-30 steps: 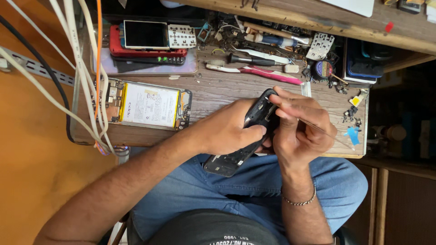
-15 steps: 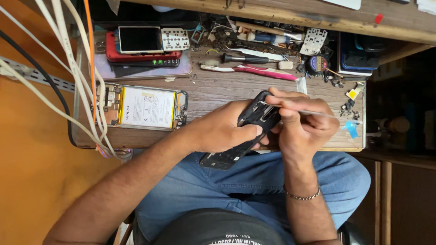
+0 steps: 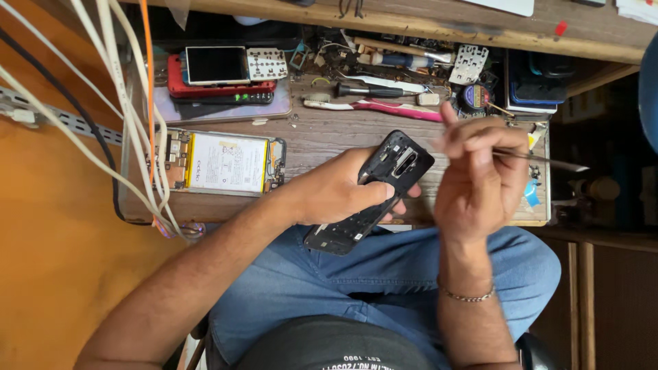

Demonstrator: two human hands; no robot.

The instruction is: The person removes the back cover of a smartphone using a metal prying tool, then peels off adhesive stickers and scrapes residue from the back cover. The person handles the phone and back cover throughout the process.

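Note:
My left hand (image 3: 343, 195) grips a black phone back frame (image 3: 373, 192), held tilted over the front edge of the wooden bench (image 3: 329, 137) and above my lap. Its inner side with the camera opening faces up. My right hand (image 3: 480, 181) sits just to the right of the frame, fingers pinched on thin metal tweezers (image 3: 548, 161) whose shaft points right. The hand is slightly blurred and a small gap separates it from the frame.
An opened phone with a white battery (image 3: 223, 163) lies on the bench at left. Behind are a red-cased phone (image 3: 218, 68), a keypad board (image 3: 266, 65), a screwdriver (image 3: 370, 90), a pink toothbrush (image 3: 384, 107) and small parts. White cables (image 3: 103, 123) hang at left.
My right hand has pulled the tweezers away from the frame toward the right; a second ago its tip worked inside the frame's top end. The left hand keeps holding the frame.

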